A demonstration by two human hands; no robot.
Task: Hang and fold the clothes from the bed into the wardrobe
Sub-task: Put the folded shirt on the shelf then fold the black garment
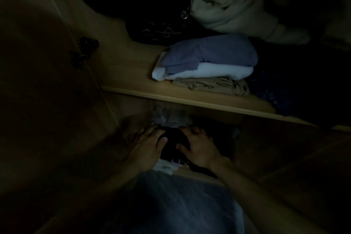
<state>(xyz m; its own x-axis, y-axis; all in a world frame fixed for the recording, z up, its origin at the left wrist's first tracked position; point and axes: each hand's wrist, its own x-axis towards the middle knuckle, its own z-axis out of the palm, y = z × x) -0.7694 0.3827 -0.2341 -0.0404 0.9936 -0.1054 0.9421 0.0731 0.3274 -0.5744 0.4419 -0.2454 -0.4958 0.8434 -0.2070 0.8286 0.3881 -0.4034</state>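
Hands first: I see my left hand (147, 145) and right hand (199, 149) side by side on a dark folded garment (173, 142) in the lower compartment of the wardrobe, fingers spread fairly straight and pressing down on the cloth, thumbs turned inward toward each other. Neither hand looks curled round anything, though the light is very poor. Just in front of the dark garment, under my wrists, lies something white (164, 166) with a small striped tag; I cannot tell what it is. Behind the hands, deeper in that compartment, there is a pale crumpled item (171, 118). Above runs a wooden shelf (190, 99), and on it sits a neat stack: a blue-grey piece (212, 51) on top, a white piece (209, 72) under it, a tan piece (210, 85) at the bottom. Further back on that shelf lies a black garment with a pale print (161, 30), and beside it a rolled cream blanket (233, 7). On the wardrobe's left wall hangs a dark hinge (83, 51)
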